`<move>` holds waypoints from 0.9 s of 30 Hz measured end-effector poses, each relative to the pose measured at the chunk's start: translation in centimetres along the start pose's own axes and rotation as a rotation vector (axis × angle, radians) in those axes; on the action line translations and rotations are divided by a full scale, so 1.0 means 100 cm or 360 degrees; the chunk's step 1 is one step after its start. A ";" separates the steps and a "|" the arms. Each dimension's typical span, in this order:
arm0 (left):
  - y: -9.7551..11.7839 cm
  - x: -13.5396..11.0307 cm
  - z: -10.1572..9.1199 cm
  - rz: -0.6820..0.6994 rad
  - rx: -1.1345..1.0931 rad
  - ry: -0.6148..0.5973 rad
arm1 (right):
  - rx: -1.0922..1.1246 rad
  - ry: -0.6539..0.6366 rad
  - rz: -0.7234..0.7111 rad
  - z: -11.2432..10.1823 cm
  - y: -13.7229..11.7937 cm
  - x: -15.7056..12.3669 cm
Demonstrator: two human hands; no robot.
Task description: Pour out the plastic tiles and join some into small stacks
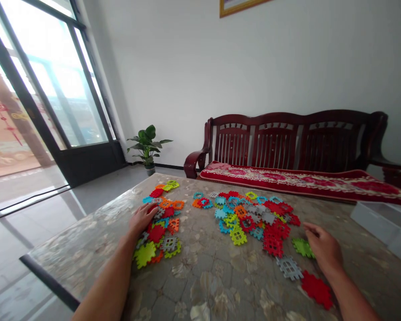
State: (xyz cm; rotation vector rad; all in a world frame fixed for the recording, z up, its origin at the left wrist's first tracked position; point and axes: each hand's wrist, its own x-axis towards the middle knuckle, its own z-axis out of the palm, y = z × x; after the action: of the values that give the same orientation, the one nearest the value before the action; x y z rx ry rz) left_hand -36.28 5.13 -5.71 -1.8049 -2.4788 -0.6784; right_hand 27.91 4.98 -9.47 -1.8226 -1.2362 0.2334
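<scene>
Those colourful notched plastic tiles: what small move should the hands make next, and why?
Perhaps the right hand should pinch the flat green notched plastic tile: it lies nearest that hand, just right of the larger multicoloured tile pile, and nothing shows in that hand's grasp.

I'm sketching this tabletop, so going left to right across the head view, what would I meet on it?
Left hand, orange triangular piece, large pile of colorful pieces, right hand, whitish bin.

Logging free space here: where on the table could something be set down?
Bare tabletop lies between the left pile of tiles and the right pile, and between the right hand and the box. The piles themselves are crowded, the left hand at the left one.
</scene>
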 end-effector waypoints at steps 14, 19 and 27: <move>0.169 -0.049 0.037 -0.0563 -0.0181 0.0160 | 0.0053 -0.0010 0.0023 0.001 -0.004 -0.002; 0.203 -0.056 0.047 -0.0704 -0.0346 0.0276 | 0.0192 0.0016 0.0040 0.000 -0.008 -0.004; 0.198 -0.061 0.026 -0.0640 -0.0607 0.0328 | 0.0183 0.0084 -0.0226 -0.011 -0.060 -0.016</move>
State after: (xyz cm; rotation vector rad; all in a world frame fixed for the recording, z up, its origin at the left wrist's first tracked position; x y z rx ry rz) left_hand -15.64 5.30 -2.84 -1.2222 -2.7249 -1.3602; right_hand 23.88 3.66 -4.85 -1.6257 -1.2828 0.1726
